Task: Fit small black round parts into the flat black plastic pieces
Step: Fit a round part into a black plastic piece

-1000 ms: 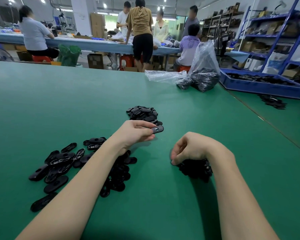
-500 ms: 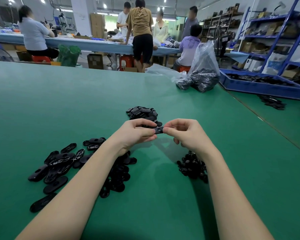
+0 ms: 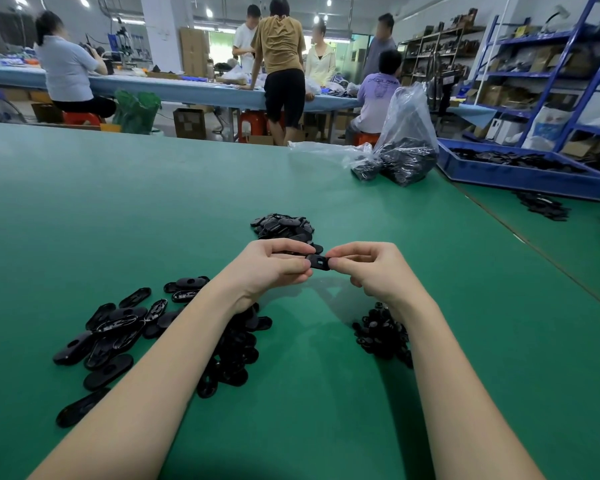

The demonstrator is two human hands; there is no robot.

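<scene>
One flat black oval piece [image 3: 318, 262] is held above the green table between both hands. My left hand [image 3: 274, 268] pinches its left end with thumb and fingers. My right hand [image 3: 368, 268] pinches its right end, fingers curled; any small round part there is hidden by the fingertips. A spread of flat black pieces [image 3: 118, 327] lies at the left, partly under my left forearm. A small heap of black round parts [image 3: 378, 332] sits under my right wrist. Another pile of flat pieces [image 3: 284, 226] lies just beyond my hands.
Clear plastic bags of black parts [image 3: 406, 157] stand at the table's far right. A blue tray [image 3: 520, 174] with more parts sits beyond a seam at the right. Several people work at a long table [image 3: 187, 91] behind. Blue shelving [image 3: 568, 74] fills the right background.
My right hand rose from the heap of round parts and came to the flat piece held by my left hand. Both hands now pinch that piece.
</scene>
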